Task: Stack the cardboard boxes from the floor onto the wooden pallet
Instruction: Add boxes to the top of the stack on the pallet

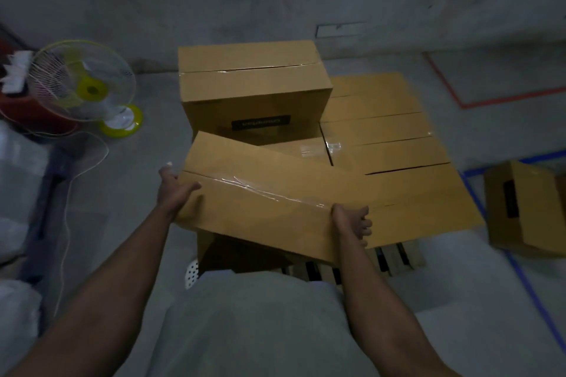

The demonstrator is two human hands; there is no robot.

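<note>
Spanning both hands' grip, left hand (174, 193) to right hand (352, 222), tilts a cardboard box (263, 202).

A taped brown box (269, 202) hangs tilted over boxes (382, 138) layered on the pallet (395, 257); another box (526, 211) lies on the floor.

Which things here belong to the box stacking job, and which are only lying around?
Job:
- long brown cardboard box held by left hand and right hand
- stacked brown cardboard boxes
- wooden slatted pallet
- brown cardboard box on the floor

Lying about:
- white and yellow electric fan
- red bucket
</note>
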